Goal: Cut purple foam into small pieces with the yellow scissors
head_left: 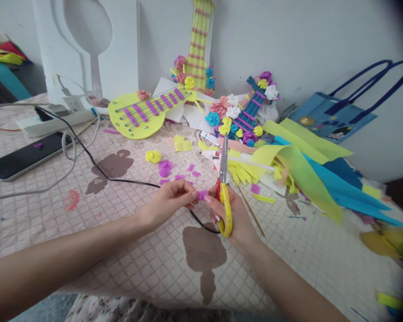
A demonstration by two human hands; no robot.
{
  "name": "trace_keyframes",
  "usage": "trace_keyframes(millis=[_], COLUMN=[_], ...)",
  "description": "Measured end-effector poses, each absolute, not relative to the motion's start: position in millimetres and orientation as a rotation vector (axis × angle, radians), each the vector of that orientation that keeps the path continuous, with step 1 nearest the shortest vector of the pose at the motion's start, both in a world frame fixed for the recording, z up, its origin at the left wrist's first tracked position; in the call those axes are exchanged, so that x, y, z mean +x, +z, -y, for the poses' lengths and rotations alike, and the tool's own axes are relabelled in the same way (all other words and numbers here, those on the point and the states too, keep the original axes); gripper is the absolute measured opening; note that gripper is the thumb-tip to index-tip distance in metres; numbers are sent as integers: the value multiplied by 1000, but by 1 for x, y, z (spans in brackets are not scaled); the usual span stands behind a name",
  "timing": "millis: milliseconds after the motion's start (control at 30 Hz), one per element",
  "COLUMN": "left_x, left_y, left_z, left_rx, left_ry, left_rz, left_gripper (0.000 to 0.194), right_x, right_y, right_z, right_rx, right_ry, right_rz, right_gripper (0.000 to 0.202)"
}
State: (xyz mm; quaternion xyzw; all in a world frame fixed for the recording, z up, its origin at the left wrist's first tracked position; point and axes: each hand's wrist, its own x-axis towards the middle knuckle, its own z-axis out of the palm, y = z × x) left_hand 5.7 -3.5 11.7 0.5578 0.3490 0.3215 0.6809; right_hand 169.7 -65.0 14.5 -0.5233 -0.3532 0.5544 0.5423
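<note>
Between the fingertips of my left hand (176,197) and my right hand (233,210) is a small piece of purple paper (203,195), pinched from both sides. My right hand also keeps hold of yellow-handled scissors (225,197), their blades together and pointing away from me. Just beyond my fingers lie several small purple paper scraps (179,177), a purple paper bundle (165,167) and a yellow paper flower (153,156). A black cable (130,181) runs under my hands.
A yellow paper guitar (137,117), another decorated with flowers (250,114) and a tall one (197,53) stand at the back. Yellow strips (309,179) and blue paper (342,192) spread right, near a blue bag (336,116). A phone (28,154) and power strip (53,121) lie left.
</note>
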Motion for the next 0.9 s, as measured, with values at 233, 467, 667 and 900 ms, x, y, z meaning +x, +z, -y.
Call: trace_keyframes(millis=[233,467,667,900], left_x=[8,1,-5,-7], left_y=[9,17,23,32], left_z=[5,-9,-19,-19], left_rx=[1217,1093,999,1073], left_ry=[703,869,1038,1180], left_rz=[-768,-774,-734,-749], left_gripper=[22,25,25,21], right_x=[169,173,177,173], right_y=[12,10,11,16], right_z=[64,67,70,70], right_rx=[-1252,-1275,-1394,-1463], right_ry=[1317,1396,1311,1265], right_rz=[849,1105,1458,1539], right_gripper=[38,47,53,39])
